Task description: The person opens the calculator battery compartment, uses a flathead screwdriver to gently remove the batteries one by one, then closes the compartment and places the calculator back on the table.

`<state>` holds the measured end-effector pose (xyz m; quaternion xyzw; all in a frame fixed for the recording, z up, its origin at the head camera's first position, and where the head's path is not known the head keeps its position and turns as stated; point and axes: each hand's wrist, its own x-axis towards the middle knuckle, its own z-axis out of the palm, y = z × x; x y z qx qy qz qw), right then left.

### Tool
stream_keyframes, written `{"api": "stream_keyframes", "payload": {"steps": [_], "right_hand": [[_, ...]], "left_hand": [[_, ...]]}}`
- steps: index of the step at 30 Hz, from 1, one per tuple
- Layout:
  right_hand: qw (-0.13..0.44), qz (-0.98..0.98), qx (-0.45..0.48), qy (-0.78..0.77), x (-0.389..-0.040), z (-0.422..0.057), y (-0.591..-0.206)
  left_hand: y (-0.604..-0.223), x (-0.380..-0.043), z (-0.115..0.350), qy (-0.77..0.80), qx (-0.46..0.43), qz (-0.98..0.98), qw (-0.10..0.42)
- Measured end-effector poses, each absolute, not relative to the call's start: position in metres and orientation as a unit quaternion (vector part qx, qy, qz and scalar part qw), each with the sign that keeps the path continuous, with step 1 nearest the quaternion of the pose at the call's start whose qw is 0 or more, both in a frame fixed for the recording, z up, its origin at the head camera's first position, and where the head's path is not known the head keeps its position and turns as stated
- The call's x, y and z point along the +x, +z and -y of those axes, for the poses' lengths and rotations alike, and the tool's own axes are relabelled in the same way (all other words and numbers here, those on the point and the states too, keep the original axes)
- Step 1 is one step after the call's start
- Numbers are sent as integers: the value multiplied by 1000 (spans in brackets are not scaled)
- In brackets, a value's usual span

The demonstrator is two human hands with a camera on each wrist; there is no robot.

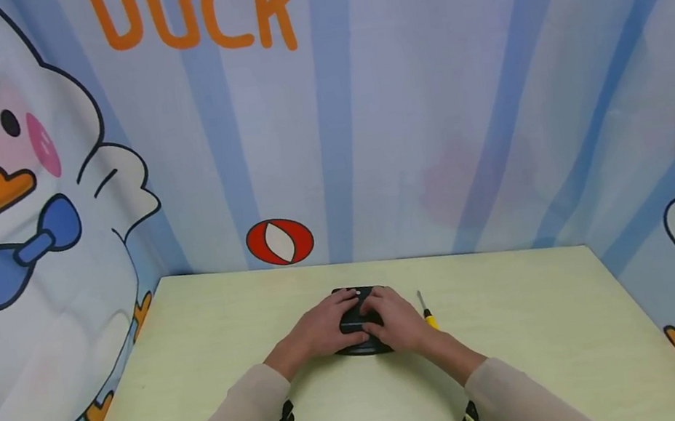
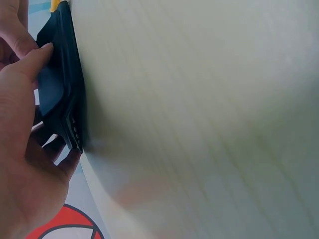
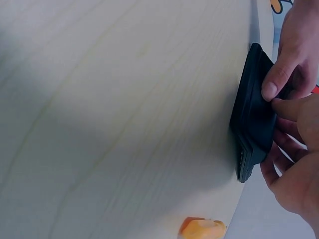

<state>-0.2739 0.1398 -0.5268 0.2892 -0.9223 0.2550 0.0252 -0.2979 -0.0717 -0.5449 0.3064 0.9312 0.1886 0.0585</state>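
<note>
A flat black device with a wedge-shaped front lies on the table between both hands; its kind does not show plainly. My left hand grips its left side, with the thumb on the top face and fingertips at the slotted edge in the left wrist view. From the right, my right hand holds it with the thumb on top and the fingers bent over its far part. In the right wrist view the two thumbs meet near the middle of the device. The hands hide much of its top.
A screwdriver with a yellow and black handle lies just right of the right hand, its shaft pointing away. The pale wooden table ends at a curtain printed with ducks. Black straps hang below both wrists.
</note>
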Motion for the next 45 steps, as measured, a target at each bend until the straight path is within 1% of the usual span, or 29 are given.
{"api": "stream_keyframes", "payload": {"steps": [15, 19, 26, 32, 36, 39, 45], "right_hand": [[25, 922, 276, 270, -273, -140, -532], [39, 922, 281, 264, -273, -140, -534], [85, 918, 311, 231, -271, -140, -537], [107, 917, 320, 212, -269, -139, -538], [123, 911, 342, 195, -269, -139, -535], [131, 907, 361, 175, -268, -139, -534], [121, 906, 374, 157, -268, -138, -533]], "left_hand": [[-548, -299, 71, 189, 304, -931, 65], [-547, -299, 71, 192, 303, -931, 68], [-544, -298, 71, 196, 298, -932, 70], [-544, -298, 71, 201, 297, -931, 70], [-545, -298, 72, 205, 299, -930, 67], [-546, -298, 72, 207, 303, -928, 67], [-549, -298, 72, 207, 306, -927, 64]]}}
